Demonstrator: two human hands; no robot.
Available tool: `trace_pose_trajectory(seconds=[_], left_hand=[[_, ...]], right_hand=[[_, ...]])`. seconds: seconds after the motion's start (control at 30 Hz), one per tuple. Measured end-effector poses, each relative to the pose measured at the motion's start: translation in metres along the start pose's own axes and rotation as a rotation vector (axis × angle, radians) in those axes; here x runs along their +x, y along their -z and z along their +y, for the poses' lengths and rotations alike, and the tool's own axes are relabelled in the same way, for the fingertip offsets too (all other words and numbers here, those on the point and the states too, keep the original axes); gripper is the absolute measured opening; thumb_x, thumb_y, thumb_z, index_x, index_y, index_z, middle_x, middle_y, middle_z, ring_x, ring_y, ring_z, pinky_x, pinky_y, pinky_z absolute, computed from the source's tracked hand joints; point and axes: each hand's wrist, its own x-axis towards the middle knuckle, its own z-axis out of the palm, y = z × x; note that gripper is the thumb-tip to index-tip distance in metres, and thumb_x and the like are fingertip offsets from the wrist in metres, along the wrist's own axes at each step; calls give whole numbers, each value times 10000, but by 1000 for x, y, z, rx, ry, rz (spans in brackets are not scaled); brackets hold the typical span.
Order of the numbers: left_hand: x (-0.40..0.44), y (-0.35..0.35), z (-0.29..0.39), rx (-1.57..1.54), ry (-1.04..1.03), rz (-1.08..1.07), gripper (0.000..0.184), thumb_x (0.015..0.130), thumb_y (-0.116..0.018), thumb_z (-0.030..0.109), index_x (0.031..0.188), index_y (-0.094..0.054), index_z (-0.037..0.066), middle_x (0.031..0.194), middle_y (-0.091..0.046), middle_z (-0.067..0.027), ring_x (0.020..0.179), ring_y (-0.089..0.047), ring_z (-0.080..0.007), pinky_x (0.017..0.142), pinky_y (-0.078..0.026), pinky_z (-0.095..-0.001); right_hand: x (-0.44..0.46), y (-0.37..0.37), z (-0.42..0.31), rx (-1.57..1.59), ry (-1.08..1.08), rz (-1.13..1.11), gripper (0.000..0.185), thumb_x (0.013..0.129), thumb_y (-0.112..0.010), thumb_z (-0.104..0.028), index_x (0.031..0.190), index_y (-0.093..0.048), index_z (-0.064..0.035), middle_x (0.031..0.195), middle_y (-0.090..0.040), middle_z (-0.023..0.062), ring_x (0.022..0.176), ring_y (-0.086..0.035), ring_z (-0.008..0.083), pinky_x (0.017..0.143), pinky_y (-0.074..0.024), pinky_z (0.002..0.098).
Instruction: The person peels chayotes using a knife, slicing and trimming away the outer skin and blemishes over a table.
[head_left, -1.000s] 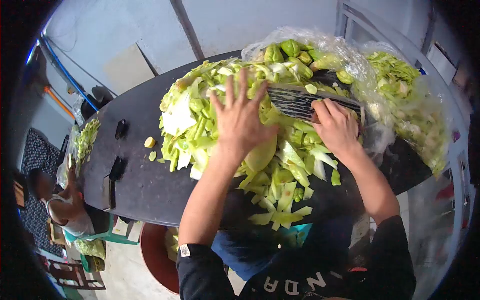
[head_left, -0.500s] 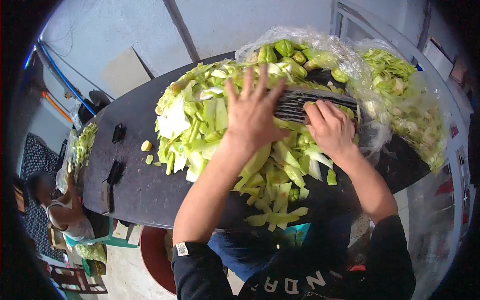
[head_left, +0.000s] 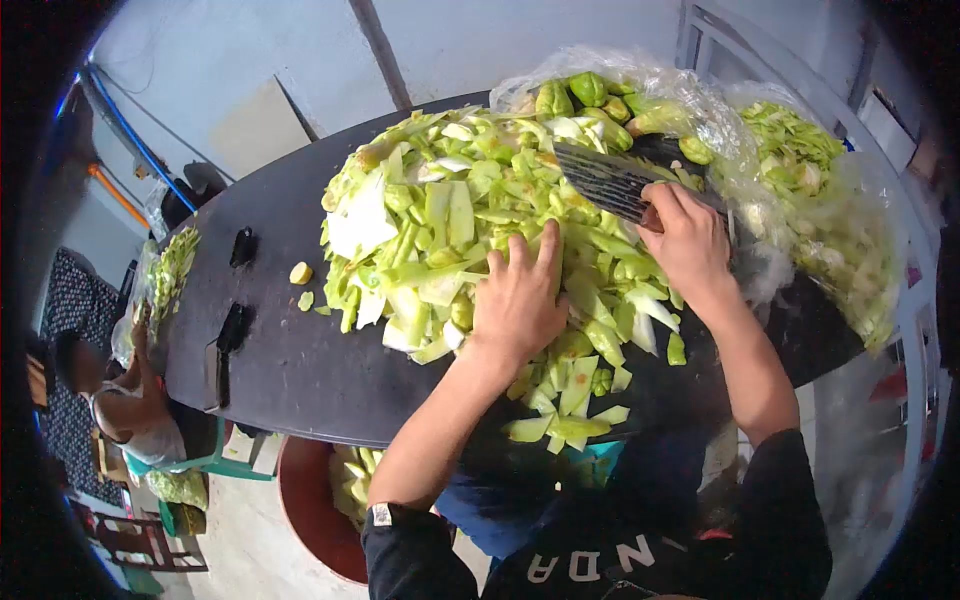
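A broad-bladed knife [head_left: 610, 185], dark with pale streaks, lies slanted over the right side of a heap of cut chayote [head_left: 460, 215]. My right hand [head_left: 688, 238] is closed on its right end; the handle is hidden. On the near side of the heap rests my left hand [head_left: 522, 298], fingers apart, palm down on the pieces and away from the blade. Under the hands, loose pale green slices [head_left: 575, 400] spill toward the table's near edge. Whole green chayotes [head_left: 588, 90] sit in a clear plastic bag behind the knife.
A bag of shredded green pieces [head_left: 790, 150] stands at the right by a metal frame. Black-handled tools [head_left: 232, 325] lie on the dark table [head_left: 290, 385] at left. Below is a red tub [head_left: 310, 500]. Another person [head_left: 130, 410] sits at far left.
My left hand has come down from beside the blade onto the near part of the heap. The knife has tilted, its left end now higher. The view has shifted slightly.
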Motion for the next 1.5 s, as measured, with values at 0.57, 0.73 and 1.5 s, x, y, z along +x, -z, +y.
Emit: trace_pose_trajectory(seconds=[0.57, 0.73, 1.5], left_hand=[[55, 9, -37, -2398, 321, 84, 361, 843, -525, 369, 1047, -574, 75, 968, -622, -102, 852, -618, -291, 758, -527, -463], [76, 6, -12, -2557, 405, 404, 353, 848, -513, 381, 1023, -567, 80, 956, -612, -104, 858, -607, -299, 775, -530, -488], [56, 22, 0, -2419, 364, 473, 323, 887, -478, 394, 1025, -562, 114, 914, -628, -73, 861, -613, -244, 811, -514, -410]], right_hand=[[-12, 24, -37, 444, 32, 191, 160, 860, -704, -118, 891, -571, -33, 642, -586, 83, 519, -593, 224, 474, -454, 335], [-17, 21, -55, 510, 92, 128, 154, 891, -671, -120, 927, -577, -3, 645, -596, 95, 510, -594, 228, 480, -468, 330], [-15, 17, -60, 564, 213, 144, 134, 878, -678, -106, 815, -612, -8, 569, -567, 85, 421, -505, 187, 425, -402, 309]])
